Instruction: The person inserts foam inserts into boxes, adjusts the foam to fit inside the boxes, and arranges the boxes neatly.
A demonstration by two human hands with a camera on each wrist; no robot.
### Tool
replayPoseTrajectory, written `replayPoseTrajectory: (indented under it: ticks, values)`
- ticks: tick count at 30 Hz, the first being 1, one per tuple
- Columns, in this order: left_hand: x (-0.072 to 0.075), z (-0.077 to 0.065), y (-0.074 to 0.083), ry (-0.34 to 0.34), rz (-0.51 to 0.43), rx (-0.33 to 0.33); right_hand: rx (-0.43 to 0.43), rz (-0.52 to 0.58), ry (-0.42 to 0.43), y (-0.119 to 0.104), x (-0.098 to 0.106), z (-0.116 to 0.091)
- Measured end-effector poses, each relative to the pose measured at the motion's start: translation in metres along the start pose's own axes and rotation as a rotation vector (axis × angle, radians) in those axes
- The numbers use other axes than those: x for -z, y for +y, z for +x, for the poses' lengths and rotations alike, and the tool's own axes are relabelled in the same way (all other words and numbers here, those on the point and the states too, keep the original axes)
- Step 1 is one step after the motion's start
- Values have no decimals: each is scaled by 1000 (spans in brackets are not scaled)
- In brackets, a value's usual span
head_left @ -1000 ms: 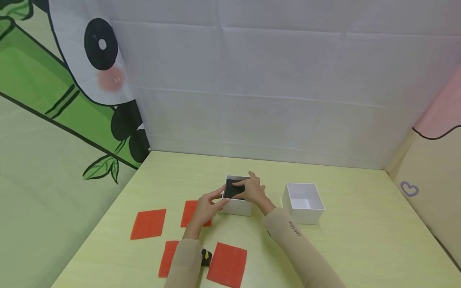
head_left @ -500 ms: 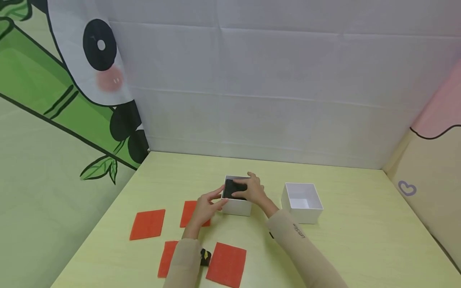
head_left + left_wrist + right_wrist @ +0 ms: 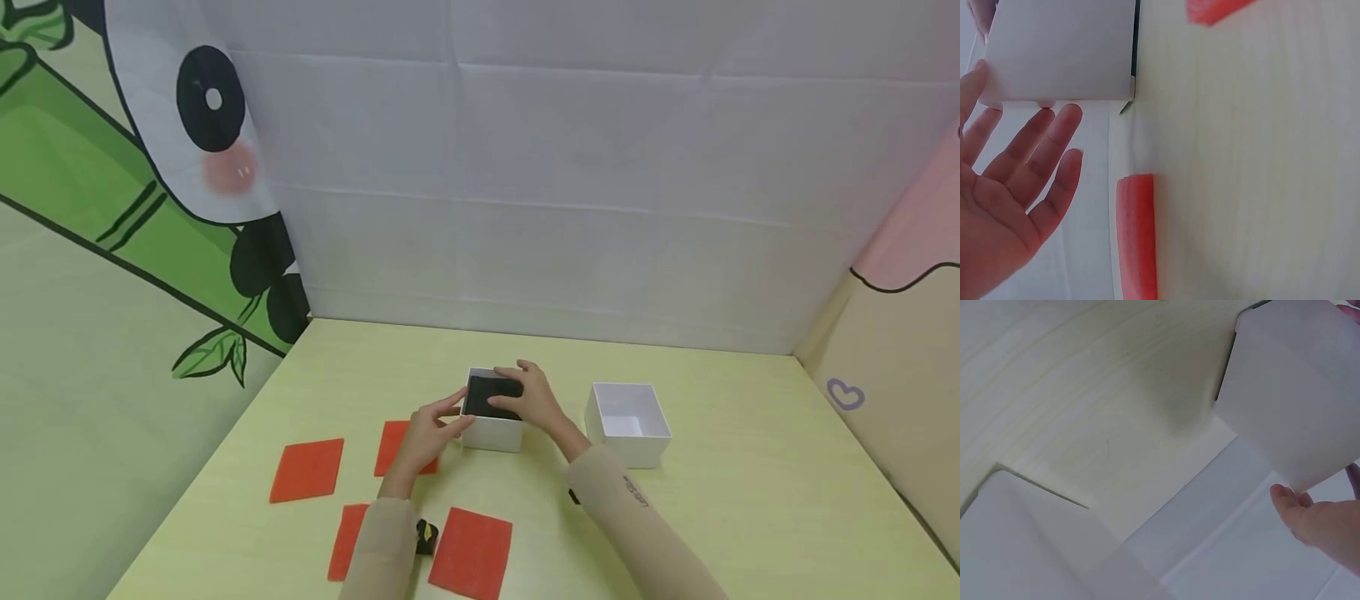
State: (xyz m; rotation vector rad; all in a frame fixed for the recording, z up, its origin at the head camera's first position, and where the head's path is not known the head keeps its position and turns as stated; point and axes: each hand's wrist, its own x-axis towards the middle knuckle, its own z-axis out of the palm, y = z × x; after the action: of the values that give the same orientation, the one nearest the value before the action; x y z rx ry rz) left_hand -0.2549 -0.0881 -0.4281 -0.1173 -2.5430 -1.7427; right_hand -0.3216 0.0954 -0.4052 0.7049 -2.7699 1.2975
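A white square box (image 3: 492, 434) stands mid-table in the head view, with a dark, flat, soft-looking piece (image 3: 480, 393) lying inside near its rim. My left hand (image 3: 431, 432) is at the box's left side, its thumb at the front wall. In the left wrist view that hand's fingers (image 3: 1054, 140) are spread and fairly straight, some tips touching the box edge. Over the box's right side, my right hand (image 3: 534, 398) rests with its thumb on the dark piece and its other fingers near the far rim. The right wrist view shows it (image 3: 1325, 525) by a box corner.
A second white box (image 3: 633, 451), open-topped, stands to the right. Several red squares lie at the left and front: one far left (image 3: 306, 471), one partly behind the left hand (image 3: 392, 446), one at the front (image 3: 472, 553). A small black-and-yellow item (image 3: 427, 536) sits beside the left sleeve.
My right hand has shifted slightly to the right over the box, and more of the dark piece shows. The left hand stays in place against the box.
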Motion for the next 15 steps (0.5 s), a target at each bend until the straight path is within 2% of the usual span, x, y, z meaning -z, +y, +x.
replayPoseTrajectory:
  ticks: [3, 6, 10, 15]
  values:
    - [-2, 5, -11, 23, 31, -4, 20, 18, 32, 1, 4, -2]
    - [-3, 6, -16, 53, 55, -6, 46, 45, 59, 3, 8, -5]
    - [-2, 5, -16, 81, 57, -9, 50, 100, 79, 5, 13, -8]
    - [1, -1, -11, 115, 54, -43, 35, 161, 90, 7, 20, -13]
